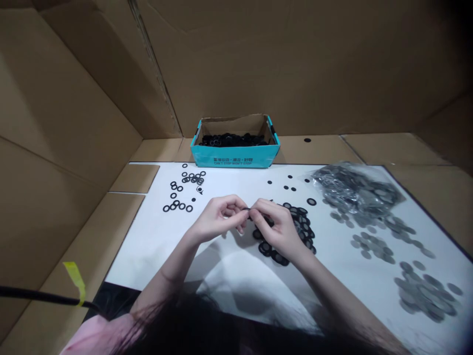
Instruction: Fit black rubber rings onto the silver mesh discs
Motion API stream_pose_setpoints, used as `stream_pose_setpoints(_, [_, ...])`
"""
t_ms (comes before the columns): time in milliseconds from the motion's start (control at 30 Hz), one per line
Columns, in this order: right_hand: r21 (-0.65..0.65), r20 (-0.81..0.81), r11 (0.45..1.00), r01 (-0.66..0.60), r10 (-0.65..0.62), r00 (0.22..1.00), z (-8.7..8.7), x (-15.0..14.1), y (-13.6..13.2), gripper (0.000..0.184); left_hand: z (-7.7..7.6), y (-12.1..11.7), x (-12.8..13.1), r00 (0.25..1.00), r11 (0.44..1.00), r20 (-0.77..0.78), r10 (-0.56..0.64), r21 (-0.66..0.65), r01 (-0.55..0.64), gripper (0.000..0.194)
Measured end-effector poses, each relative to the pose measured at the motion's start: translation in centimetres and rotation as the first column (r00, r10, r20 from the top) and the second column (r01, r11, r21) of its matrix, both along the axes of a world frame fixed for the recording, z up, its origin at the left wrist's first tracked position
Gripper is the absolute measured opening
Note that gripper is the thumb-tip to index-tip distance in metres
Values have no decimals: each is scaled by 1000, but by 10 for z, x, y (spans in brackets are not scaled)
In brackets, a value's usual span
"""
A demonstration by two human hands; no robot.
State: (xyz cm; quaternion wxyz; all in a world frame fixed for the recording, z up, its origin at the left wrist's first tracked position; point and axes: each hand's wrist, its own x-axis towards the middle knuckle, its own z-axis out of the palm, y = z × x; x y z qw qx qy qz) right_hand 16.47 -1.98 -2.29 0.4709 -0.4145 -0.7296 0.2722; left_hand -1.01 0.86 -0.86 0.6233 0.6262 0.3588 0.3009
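Over the middle of the white sheet, my left hand (225, 217) and my right hand (277, 224) meet at the fingertips. Between them they pinch a small black ring-like piece (248, 209), seen nearly edge-on and mostly hidden by the fingers. Under and beside my right hand lies a pile of black rings with grey centres (303, 227), partly covered by that hand. Left of my left hand are several loose black rings (182, 206) with open centres, along with a small black disc (193, 199).
A teal cardboard box (236, 157) filled with black pieces stands at the back. On the right sit a clear plastic bag (354, 190) of discs and several heaps of grey translucent discs (424, 293). Cardboard walls (295, 64) enclose the table. A black cable (44, 296) with yellow tape runs lower left.
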Motion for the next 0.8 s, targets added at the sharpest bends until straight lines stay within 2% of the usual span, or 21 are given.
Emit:
stream_pose_setpoints(100, [2,-40,999,38,-38,998,-5,-4,-2,30,2,0,-1,1000,999,-24,-6,-39,6,28])
stream_pose_setpoints(233, [11,-74,998,61,-60,995,-11,-8,-6,29,8,4,-5,995,992,-52,-80,-103,75,30])
stream_pose_setpoints(367, [-3,-12,997,-80,80,997,-12,-2,-1,28,13,9,-12,986,986,-94,-137,-110,126,24])
stream_pose_setpoints(500, [-38,35,987,-159,160,986,-10,3,6,28,9,7,-12,990,995,-113,-86,-61,80,19])
stream_pose_setpoints(667, [-30,9,996,-87,88,996,-13,1,5,29,-2,1,-5,996,998,-75,-39,-59,34,27])
stream_pose_setpoints(800, [13,-25,1000,-11,12,1000,-15,-3,0,27,1,2,-7,993,994,-80,-88,-71,83,26])
